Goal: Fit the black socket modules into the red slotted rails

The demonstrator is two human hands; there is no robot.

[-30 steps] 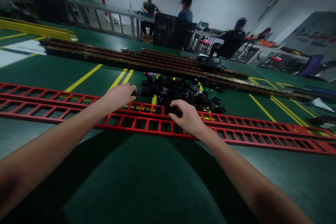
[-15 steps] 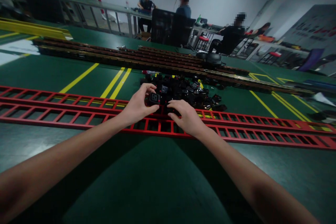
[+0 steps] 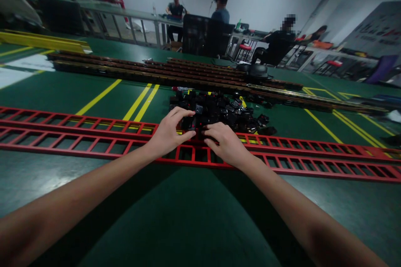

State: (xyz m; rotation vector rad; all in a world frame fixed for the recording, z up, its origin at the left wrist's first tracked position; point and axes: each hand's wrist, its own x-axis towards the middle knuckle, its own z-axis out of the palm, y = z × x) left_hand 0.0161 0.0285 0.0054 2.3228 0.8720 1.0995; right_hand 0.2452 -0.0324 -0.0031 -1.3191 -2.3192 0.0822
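Observation:
My left hand (image 3: 171, 132) curls its thumb and fingers around a small black boxy part (image 3: 188, 124) with a red spot on it. Facing it is my right hand (image 3: 226, 142), fingers bent and closed at a dark piece that I cannot make out. Both hands are just above a red ladder-like frame (image 3: 193, 154), which runs across the green table. A heap of small black parts (image 3: 219, 108), some glossy, lies directly behind my fingers.
Long brown rails (image 3: 140, 71) lie behind the heap, with a black rounded object (image 3: 257, 71) on them. A yellow beam (image 3: 44, 41) is at the far left. Yellow lines mark the green surface. Several people sit at tables further back, near a black chair (image 3: 203, 35).
The black part at my left hand has turned, so its square marked face no longer shows. The whole view has shifted slightly; both hands stay close together over the red frame.

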